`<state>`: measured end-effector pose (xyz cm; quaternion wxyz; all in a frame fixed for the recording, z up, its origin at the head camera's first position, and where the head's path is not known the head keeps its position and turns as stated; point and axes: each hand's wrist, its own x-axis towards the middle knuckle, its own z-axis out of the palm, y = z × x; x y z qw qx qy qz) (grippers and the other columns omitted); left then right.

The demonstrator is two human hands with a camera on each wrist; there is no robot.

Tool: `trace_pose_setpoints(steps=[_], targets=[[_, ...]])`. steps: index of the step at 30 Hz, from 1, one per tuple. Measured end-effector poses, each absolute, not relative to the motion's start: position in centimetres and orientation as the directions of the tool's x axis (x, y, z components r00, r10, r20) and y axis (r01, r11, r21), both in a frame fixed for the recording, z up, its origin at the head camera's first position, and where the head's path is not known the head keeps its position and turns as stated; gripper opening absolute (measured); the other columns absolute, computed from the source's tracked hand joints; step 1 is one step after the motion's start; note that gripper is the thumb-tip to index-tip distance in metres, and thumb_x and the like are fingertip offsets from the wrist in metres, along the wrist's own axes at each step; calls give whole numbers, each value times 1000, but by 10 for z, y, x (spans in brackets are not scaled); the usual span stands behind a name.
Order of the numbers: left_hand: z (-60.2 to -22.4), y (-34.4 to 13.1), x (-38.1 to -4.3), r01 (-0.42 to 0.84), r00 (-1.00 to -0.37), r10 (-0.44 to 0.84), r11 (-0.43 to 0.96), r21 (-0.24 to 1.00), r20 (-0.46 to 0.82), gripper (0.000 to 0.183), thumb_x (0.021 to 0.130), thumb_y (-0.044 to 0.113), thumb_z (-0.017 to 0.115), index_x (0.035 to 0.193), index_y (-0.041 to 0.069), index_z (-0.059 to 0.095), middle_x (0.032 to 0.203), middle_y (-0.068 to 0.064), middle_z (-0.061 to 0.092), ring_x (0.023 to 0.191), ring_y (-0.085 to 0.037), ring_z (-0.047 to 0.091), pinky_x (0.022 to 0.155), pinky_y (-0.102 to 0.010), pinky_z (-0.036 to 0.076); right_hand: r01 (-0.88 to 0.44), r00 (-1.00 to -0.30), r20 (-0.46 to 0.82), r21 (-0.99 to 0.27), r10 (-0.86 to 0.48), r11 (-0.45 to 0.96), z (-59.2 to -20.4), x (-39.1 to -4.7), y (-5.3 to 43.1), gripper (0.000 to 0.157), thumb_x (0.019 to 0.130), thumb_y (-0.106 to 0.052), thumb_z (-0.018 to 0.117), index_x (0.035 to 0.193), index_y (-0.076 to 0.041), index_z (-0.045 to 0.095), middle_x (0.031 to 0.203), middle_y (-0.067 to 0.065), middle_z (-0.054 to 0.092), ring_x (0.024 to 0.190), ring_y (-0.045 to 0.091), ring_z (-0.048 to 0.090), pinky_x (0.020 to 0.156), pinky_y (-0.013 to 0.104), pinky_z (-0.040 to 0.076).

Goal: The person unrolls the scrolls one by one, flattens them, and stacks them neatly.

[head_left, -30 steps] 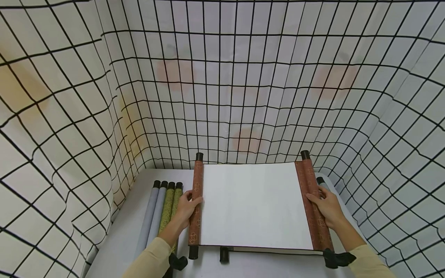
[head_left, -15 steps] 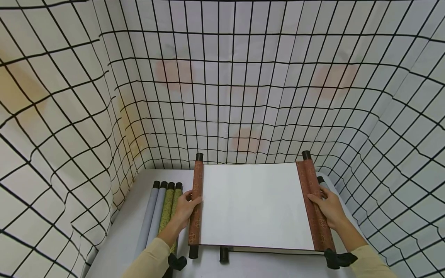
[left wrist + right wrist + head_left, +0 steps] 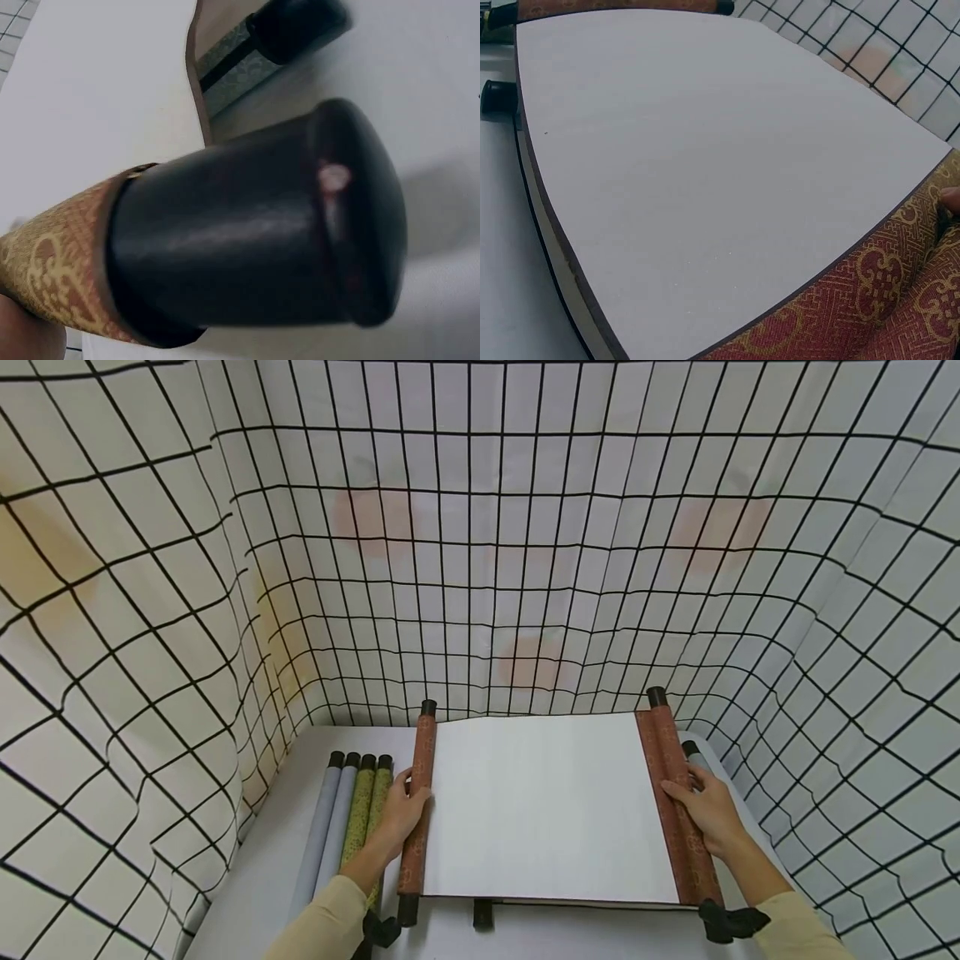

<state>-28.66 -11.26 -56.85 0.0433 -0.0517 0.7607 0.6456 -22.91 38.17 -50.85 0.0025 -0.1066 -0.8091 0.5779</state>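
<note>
L hand (image 3: 399,810) + R hand (image 3: 707,807) grip unrolled scroll (image 3: 551,810).

Gold-patterned red scroll ends (image 3: 877,285), white sheet (image 3: 547,810), black knobs (image 3: 657,697), speckled green rolls (image 3: 360,806)

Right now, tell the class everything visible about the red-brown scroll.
The scroll is spread open: a white, paper-like sheet between two red-brown rolls with black end caps. The wrist views show gold patterning, like brocade; a matching strip borders the sheet beside the right roll. The left hand grips the left roll, the right hand the right roll. It stretches crosswise over the white table; a black knob pokes out beneath its near edge, whether touching cannot be told.
</note>
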Motion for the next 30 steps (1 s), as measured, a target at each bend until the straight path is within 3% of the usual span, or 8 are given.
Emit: trace_pose_setpoints(steps=[5, 8, 16, 23, 30], targets=[[-572, -112, -285, -114, -993, -30, 194, 974, -110, 82, 96, 27, 78, 158, 1, 31, 137, -26, 50, 119, -40, 56, 93, -53, 49, 162, -979, -113, -934, 168, 319, -508, -230, 381, 89, 105, -33, 65, 163, 6, 8, 157, 36, 22, 110, 29, 59, 78, 38, 59], [-572, -114, -286, -95, -995, -31, 195, 976, -91, 84, 93, 23, 81, 158, 2, 31, 132, -25, 50, 113, -38, 57, 87, -49, 50, 156, -981, -108, -934, 163, 321, -508, -230, 382, 90, 105, -33, 64, 162, 7, 7, 157, 36, 23, 109, 27, 58, 78, 37, 58], [-568, -119, -285, -93, -995, -55, 151, 984, -85, 69, 95, 10, 73, 154, -1, 39, 122, -22, 54, 102, -32, 59, 78, -41, 51, 164, -979, -114, -933, 170, 319, -506, -230, 384, 91, 105, -34, 64, 163, 5, 6, 157, 36, 22, 106, 23, 59, 78, 37, 58], [-566, -121, -286, -129, -990, -77, 128, 983, -120, 65, 94, 6, 67, 152, -3, 40, 123, -23, 58, 103, -32, 59, 79, -37, 49, 165, -978, -113, -935, 177, 314, -504, -229, 385, 89, 105, -33, 64, 163, 5, 7, 158, 35, 21, 106, 24, 59, 78, 39, 59], [-566, -119, -287, -153, -988, -49, 130, 980, -148, 63, 97, 8, 63, 153, -7, 38, 136, -27, 54, 120, -37, 55, 95, -50, 48, 163, -978, -113, -936, 173, 311, -506, -228, 390, 90, 105, -33, 65, 163, 5, 8, 157, 35, 23, 103, 21, 60, 77, 40, 59]])
